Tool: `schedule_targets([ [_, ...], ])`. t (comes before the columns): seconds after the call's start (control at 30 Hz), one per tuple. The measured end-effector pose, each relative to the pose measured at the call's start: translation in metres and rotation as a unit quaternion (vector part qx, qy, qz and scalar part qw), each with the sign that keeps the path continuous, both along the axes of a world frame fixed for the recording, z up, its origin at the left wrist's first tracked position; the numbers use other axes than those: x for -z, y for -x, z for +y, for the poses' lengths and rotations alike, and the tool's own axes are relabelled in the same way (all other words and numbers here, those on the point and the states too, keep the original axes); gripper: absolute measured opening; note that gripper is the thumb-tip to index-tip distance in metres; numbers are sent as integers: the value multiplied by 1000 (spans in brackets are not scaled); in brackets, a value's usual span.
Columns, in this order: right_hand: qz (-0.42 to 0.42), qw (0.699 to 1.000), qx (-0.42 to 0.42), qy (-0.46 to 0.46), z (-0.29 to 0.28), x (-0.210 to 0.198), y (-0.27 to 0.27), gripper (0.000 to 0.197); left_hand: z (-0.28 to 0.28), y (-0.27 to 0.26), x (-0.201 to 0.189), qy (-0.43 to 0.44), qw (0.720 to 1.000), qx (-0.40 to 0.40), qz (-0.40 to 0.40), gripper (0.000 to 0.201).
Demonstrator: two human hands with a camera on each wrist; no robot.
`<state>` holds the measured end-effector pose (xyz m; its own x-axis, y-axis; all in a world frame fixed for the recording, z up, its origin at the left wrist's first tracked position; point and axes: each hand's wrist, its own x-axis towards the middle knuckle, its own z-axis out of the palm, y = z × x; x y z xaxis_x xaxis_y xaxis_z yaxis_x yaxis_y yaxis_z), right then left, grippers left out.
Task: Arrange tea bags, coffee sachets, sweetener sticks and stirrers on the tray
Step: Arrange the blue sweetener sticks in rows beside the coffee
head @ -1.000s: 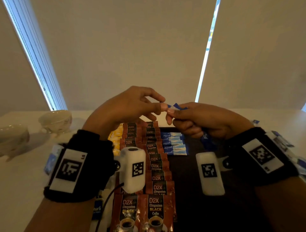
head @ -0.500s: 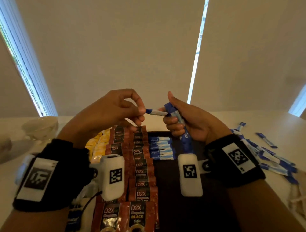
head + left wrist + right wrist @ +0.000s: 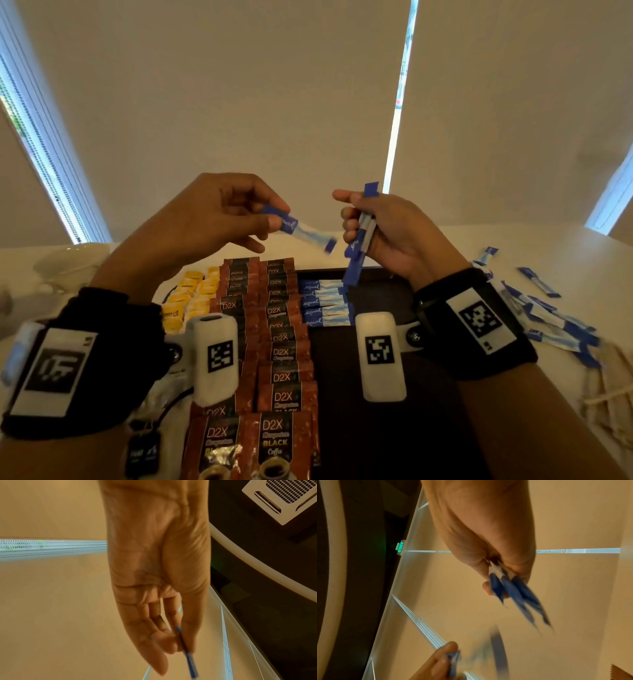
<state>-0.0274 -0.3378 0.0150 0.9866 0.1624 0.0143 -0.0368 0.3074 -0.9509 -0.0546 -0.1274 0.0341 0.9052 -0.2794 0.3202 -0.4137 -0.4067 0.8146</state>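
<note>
One sweetener stick is pinched at its end by the left hand, thumb on top, and slants down toward the right hand. That hand's curled fingers hold a bunch of sticks nearly upright. Below, the dark tray sits on a white table. More sticks lie in a row beside coffee sachets. Pale blinds hang behind.

The dark tray lies bare from 3 to 6 o'clock, right of the coffee sachets. Sweetener sticks fill its 12 o'clock end. Loose sticks crowd the table at 3 o'clock; yellow tea bags block 10 o'clock.
</note>
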Motion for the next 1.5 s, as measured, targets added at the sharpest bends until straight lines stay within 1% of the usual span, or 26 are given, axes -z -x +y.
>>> schedule_targets([
  [0.07, -11, 999, 9, -51, 2, 3, -1, 30, -3, 3, 0, -10, 1000, 16, 20, 10],
  [0.17, -33, 994, -16, -103, 10, 5, 1, 31, -10, 5, 2, -28, 998, 38, 52, 21],
  [0.23, -56, 993, -28, -95, 17, 7, 3, 31, -17, 3, 6, -29, 997, 33, 68, 25],
  [0.33, -83, 994, -29, -68, 25, 11, 4, 33, -25, -2, 12, 14, 996, -7, 87, 18],
  [0.43, -101, 991, -26, -80, 28, 15, 3, 34, -25, -4, 14, 52, 991, -31, 117, 14],
  [0.53, -131, 988, -24, -80, 33, 19, 4, 33, -24, -5, 13, 53, 989, -32, 138, 12],
  [0.6, -152, 987, -14, -53, 36, 21, 5, 32, -26, -4, 13, 43, 988, -29, 143, 12],
  [0.73, -190, 979, 58, 34, 37, 22, 6, 30, -26, -4, 13, 47, 990, -44, 123, 10],
  [0.8, -194, 974, 85, 83, 34, 21, 6, 29, -25, -4, 12, 52, 991, -53, 111, 9],
  [0.87, -175, 973, 87, 124, 29, 18, 7, 27, -22, -5, 11, 79, 989, -65, 106, 9],
  [1.03, -130, 966, 43, 218, 14, 9, 10, 23, -15, -7, 8, 199, 971, -103, 81, 5],
  [1.17, -102, 970, 27, 221, 7, 7, 9, 12, -8, -9, 7, 253, 958, -135, 29, 7],
  [1.33, -84, 974, 41, 206, 11, 8, 7, 18, -2, -12, 6, 247, 958, -144, 6, 9],
  [1.5, -89, 970, 9, 225, 16, 7, 8, 20, -5, -11, 6, 256, 956, -140, -11, 11],
])
